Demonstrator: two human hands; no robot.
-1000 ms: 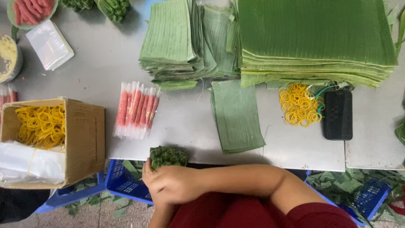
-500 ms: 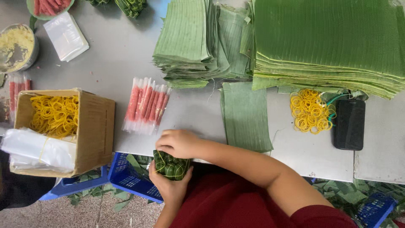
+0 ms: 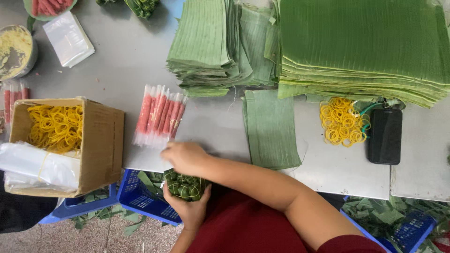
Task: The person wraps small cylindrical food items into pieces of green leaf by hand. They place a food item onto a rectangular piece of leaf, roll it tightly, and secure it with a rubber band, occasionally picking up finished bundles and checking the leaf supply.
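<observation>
Left fingers (image 3: 190, 206) grip leaf bundle (image 3: 185, 183); right hand (image 3: 183, 157) curled; box (image 3: 101, 145) holds yellow bands (image 3: 55, 127)

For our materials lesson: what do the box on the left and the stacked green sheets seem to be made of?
Box: looks like brown corrugated cardboard, matt, with folded flaps. Green sheets: probably cut leaves, judging by the fine parallel ribs and slightly uneven edges.

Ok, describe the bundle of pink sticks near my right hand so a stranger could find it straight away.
Start at the open cardboard box of yellow rubber bands on the left of the grey table. Just right of it, above the right hand, lies a flat row of pink sticks in clear wrap. It is the only pink thing among green leaf stacks.
</observation>
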